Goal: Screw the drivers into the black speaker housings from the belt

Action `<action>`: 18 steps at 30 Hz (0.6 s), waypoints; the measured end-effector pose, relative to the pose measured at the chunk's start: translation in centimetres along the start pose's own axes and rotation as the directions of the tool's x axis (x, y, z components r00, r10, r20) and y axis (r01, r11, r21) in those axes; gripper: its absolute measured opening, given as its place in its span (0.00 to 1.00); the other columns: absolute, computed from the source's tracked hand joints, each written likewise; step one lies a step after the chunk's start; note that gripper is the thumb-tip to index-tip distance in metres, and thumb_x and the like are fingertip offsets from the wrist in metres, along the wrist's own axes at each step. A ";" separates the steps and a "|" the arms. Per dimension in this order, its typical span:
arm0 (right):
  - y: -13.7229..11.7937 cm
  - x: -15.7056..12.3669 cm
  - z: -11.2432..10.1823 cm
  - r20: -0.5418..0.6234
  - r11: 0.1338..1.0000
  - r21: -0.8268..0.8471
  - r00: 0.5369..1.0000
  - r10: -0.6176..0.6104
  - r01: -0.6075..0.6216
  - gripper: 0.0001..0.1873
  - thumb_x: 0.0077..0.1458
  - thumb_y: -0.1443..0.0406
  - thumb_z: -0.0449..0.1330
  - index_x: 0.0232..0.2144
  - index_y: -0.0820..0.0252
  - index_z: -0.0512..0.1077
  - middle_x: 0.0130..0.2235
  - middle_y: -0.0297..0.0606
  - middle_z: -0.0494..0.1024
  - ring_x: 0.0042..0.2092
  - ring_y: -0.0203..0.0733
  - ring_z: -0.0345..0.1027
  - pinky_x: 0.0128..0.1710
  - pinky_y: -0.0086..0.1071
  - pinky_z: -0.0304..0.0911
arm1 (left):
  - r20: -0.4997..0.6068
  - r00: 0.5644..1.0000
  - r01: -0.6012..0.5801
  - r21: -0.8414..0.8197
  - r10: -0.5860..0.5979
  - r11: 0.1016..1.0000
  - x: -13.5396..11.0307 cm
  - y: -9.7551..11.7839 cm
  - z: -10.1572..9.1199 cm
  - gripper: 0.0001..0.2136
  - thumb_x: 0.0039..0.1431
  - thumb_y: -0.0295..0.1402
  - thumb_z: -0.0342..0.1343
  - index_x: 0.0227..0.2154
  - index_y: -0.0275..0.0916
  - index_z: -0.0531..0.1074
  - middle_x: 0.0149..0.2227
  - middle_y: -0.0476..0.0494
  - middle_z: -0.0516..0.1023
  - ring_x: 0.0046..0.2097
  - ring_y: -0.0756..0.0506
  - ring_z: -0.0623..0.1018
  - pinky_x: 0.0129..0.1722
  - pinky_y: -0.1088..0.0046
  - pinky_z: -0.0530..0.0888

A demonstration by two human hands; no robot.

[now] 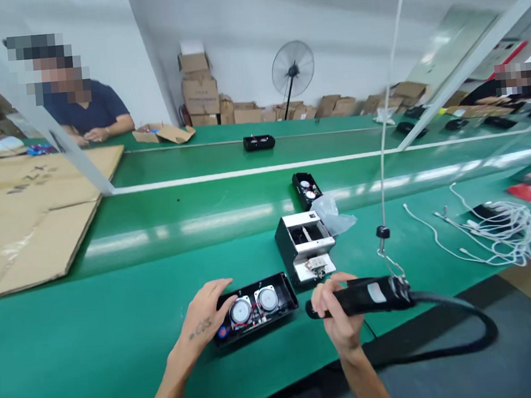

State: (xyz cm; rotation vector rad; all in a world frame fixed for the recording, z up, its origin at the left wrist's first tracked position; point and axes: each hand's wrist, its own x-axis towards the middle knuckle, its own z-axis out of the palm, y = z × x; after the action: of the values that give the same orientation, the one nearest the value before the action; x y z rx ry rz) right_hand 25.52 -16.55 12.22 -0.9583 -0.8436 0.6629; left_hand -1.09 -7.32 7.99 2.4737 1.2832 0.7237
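An open black speaker housing (256,309) with two round silver drivers and red wires lies on the green bench near its front edge. My left hand (205,317) rests on the housing's left end, fingers curled over it. My right hand (336,316) is wrapped round a black electric screwdriver (360,297), held level, tip pointing left toward the housing. The tool hangs from a cord (384,153) and trails a thick black cable (460,331).
A black-and-white jig box (305,247) and a clear plastic bag (335,215) sit just behind. Another open housing (307,189) and a closed black speaker (258,142) lie farther back. White cables (502,229) pile at right, flat cardboard (27,211) at left. Two other people sit at the far side.
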 end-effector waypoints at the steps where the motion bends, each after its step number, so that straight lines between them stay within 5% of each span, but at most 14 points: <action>1: 0.1 0.7 -0.7 -0.052 0.999 -0.033 0.998 0.029 -0.030 0.14 0.60 0.60 0.63 0.44 0.53 0.63 0.21 0.21 0.62 0.18 0.32 0.57 0.20 0.28 0.57 | 0.078 0.997 0.025 -0.002 -0.025 1.000 0.3 -0.7 0.0 0.14 0.68 0.40 0.51 0.50 0.42 0.76 0.48 0.41 0.83 0.48 0.40 0.82 0.48 0.61 0.79; 4: 1.3 2.6 -2.9 -0.168 0.947 -0.279 0.979 0.118 -0.162 0.20 0.53 0.56 0.68 0.43 0.59 0.68 0.19 0.23 0.65 0.18 0.35 0.59 0.20 0.30 0.59 | 0.289 0.956 0.063 -0.047 -0.047 0.997 1.2 -1.5 0.1 0.15 0.69 0.37 0.46 0.44 0.45 0.79 0.43 0.46 0.86 0.43 0.41 0.84 0.43 0.65 0.78; 7: 3.3 3.8 -4.5 -0.250 0.865 -0.463 0.965 0.084 -0.196 0.26 0.48 0.53 0.70 0.44 0.62 0.71 0.30 0.36 0.77 0.30 0.45 0.73 0.30 0.36 0.70 | 0.307 0.950 0.097 -0.104 -0.060 0.990 1.5 -2.0 0.3 0.16 0.68 0.37 0.45 0.43 0.48 0.80 0.42 0.48 0.86 0.41 0.42 0.84 0.42 0.68 0.77; 11: 5.4 3.0 -5.8 -0.260 0.816 -0.575 0.960 -0.108 -0.064 0.34 0.51 0.51 0.66 0.57 0.60 0.66 0.54 0.51 0.73 0.52 0.56 0.71 0.51 0.48 0.69 | 0.118 0.964 0.249 -0.085 -0.239 0.965 2.3 -5.2 0.4 0.14 0.64 0.39 0.49 0.39 0.49 0.81 0.41 0.49 0.87 0.42 0.41 0.84 0.43 0.67 0.78; 15: 6.9 0.5 -6.3 -0.185 0.662 -0.743 0.920 -0.346 0.100 0.31 0.55 0.50 0.63 0.55 0.62 0.68 0.53 0.55 0.71 0.54 0.65 0.67 0.54 0.61 0.64 | -0.123 0.914 0.390 -0.006 -0.387 0.921 5.9 -10.4 -0.1 0.14 0.66 0.34 0.48 0.41 0.41 0.79 0.36 0.41 0.86 0.36 0.40 0.84 0.34 0.64 0.79; 18: 7.8 -1.3 -5.9 -0.056 0.563 -0.787 0.879 -0.473 0.252 0.26 0.56 0.53 0.64 0.52 0.60 0.70 0.53 0.56 0.71 0.55 0.68 0.67 0.53 0.64 0.64 | -0.246 0.905 0.360 0.010 -0.346 0.933 9.6 -13.3 -0.6 0.13 0.71 0.34 0.47 0.46 0.35 0.75 0.34 0.43 0.82 0.32 0.46 0.82 0.31 0.69 0.79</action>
State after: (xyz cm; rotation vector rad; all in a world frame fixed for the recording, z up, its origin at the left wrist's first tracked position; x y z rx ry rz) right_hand 28.96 -16.73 2.91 -1.5345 -1.0646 -0.2571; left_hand -5.90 8.21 5.57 2.1470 1.8010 0.9199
